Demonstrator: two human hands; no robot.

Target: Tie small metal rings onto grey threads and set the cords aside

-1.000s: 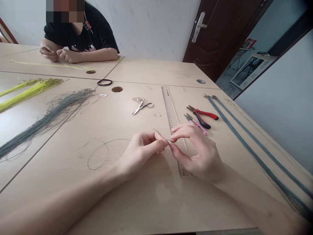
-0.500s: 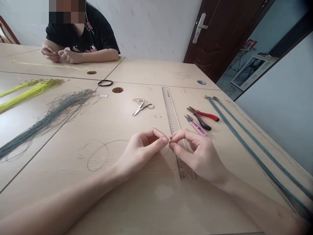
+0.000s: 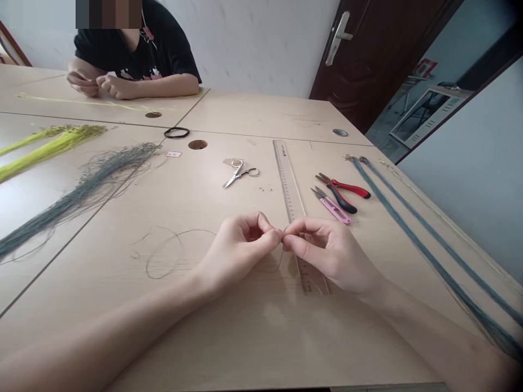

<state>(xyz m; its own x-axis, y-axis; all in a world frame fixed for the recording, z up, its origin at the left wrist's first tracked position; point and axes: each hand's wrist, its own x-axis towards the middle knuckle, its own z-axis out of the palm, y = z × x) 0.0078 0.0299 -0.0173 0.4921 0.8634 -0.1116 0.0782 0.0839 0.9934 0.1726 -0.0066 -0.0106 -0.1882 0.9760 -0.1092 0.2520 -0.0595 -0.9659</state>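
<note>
My left hand (image 3: 245, 247) pinches a thin dark cord (image 3: 163, 276) between thumb and forefinger. The cord loops across the table to the left of that hand, and a short curve hangs below the fingertips. Thumb and forefinger of my right hand (image 3: 327, 250) are pressed together right against the left fingertips, at the same cord. Whatever small piece sits between the fingertips is hidden. A clear ruler (image 3: 286, 174) lies flat beneath my right hand. Just beyond that hand are pink thread snips (image 3: 335, 210) and pliers (image 3: 343, 197) with red and black handles.
Small scissors (image 3: 237, 175) lie ahead. Blue-grey cord bundles stretch along the left (image 3: 77, 196) and right (image 3: 402, 228); yellow cords (image 3: 61, 147) lie farther left. A black band (image 3: 176, 133) sits near a table hole (image 3: 198, 145). Across the table a person (image 3: 134, 60) sits with hands together.
My fingertips have drawn closer together, with the right forefinger now covering the gap. The cord below them hangs in a wider curve. The view has tilted slightly downward.
</note>
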